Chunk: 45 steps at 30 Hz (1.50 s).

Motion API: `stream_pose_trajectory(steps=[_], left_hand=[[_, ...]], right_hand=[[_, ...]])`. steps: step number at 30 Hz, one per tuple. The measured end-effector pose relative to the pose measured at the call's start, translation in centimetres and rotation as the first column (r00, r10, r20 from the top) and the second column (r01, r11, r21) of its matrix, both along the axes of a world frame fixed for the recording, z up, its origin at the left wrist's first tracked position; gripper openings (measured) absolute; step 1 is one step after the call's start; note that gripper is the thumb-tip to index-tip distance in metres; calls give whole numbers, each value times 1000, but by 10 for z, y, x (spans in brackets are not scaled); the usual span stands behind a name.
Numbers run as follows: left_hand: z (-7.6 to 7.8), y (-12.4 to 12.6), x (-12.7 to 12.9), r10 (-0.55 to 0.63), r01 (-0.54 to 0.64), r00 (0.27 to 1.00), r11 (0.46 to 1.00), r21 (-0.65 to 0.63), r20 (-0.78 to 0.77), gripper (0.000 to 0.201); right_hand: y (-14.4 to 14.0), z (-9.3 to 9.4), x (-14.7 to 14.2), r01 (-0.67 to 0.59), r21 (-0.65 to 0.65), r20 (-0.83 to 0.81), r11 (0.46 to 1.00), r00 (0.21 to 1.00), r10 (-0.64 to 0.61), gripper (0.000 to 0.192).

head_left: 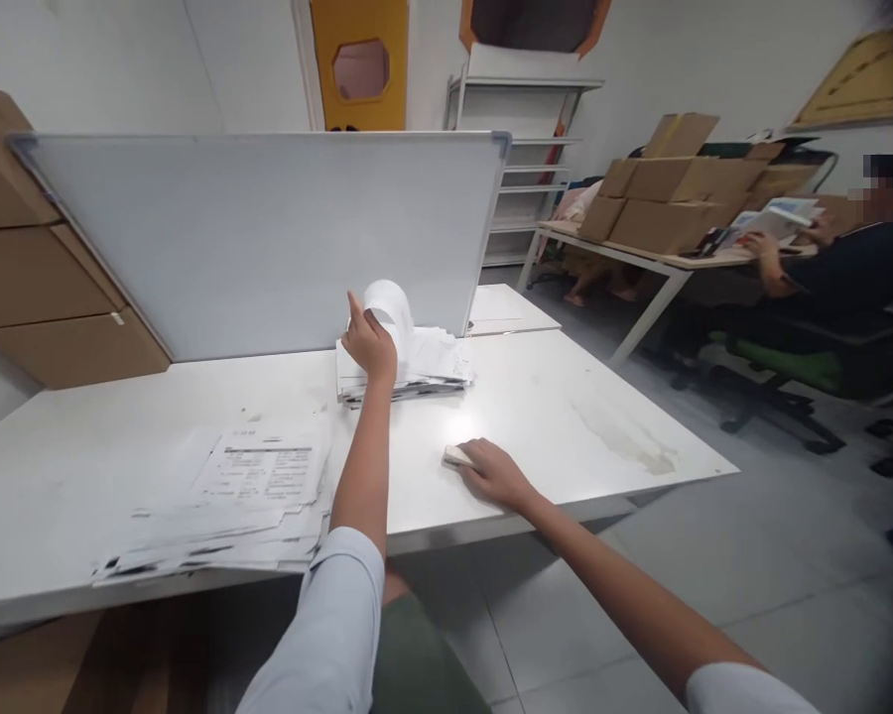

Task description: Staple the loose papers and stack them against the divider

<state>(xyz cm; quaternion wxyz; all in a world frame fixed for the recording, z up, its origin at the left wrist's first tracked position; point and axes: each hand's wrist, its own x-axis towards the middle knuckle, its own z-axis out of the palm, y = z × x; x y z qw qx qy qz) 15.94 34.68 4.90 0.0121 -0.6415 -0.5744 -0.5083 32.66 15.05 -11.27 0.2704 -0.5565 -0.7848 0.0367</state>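
My left hand (372,342) grips the edge of a sheet of paper (389,297), which curls upward in a loop. Below it lies a thick, uneven paper stack (436,362) at the foot of the whiteboard. Nearer the front edge, my right hand (495,474) rests on the tabletop, its fingers closed round a small cream-coloured, block-like object (457,456). Most of that object is covered by the fingers, so its kind cannot be made out. A second pile of printed sheets (260,471), loosely fanned, lies to the left of my left forearm.
A whiteboard (268,238) stands along the back of the white table (551,397). Cardboard boxes (37,278) are stacked at left. On the right, a person (855,238) sits handling papers at another table (640,256) piled with boxes. Metal shelving (521,84) stands behind.
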Motion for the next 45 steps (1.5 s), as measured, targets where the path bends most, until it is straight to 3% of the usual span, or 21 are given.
stream_pose_trajectory(steps=[3,5,8,10,11,14,17,19,22,24,28,33,39,45], left_hand=[[-29,14,28,3,0,997,999,41,-78,56],[-57,24,36,-122,128,950,992,2,-287,54],[-93,43,33,-444,356,704,896,-265,-554,53],[-105,55,24,-601,399,533,799,-450,-595,50],[-107,61,20,-643,397,483,766,-505,-595,49],[-101,72,10,-672,377,432,741,-557,-602,50],[-88,75,12,-662,386,388,749,-539,-642,62],[-82,74,20,-664,417,307,738,-531,-681,67],[-77,72,35,-676,428,166,705,-565,-718,57],[-75,71,43,-651,409,168,729,-548,-740,44],[-77,68,50,-552,335,258,821,-463,-793,35],[-82,60,55,-493,312,258,857,-411,-831,33],[-82,56,56,-518,387,171,817,-427,-838,32],[-71,84,25,-593,466,113,740,-484,-797,44]], right_hand=[[3,-1,1,11,-20,-33,1000,999,-12,23],[4,0,1,1,-18,-45,1000,999,-2,23],[6,0,1,6,1,-48,1000,999,-6,21],[7,1,1,14,6,-45,1000,999,-13,21],[7,2,1,14,7,-41,1000,999,-14,20],[7,4,0,14,9,-23,1000,1000,-14,17],[7,7,0,26,12,-4,1000,1000,-26,13],[8,8,0,28,16,5,999,1000,-28,12],[9,7,0,26,18,10,999,1000,-26,12],[11,6,1,35,19,15,999,999,-35,12],[14,3,1,32,36,27,999,999,-33,13],[13,5,1,33,45,11,998,999,-34,13],[11,10,-1,40,8,6,999,999,-40,8],[11,7,-2,51,17,-6,999,999,-51,7]])
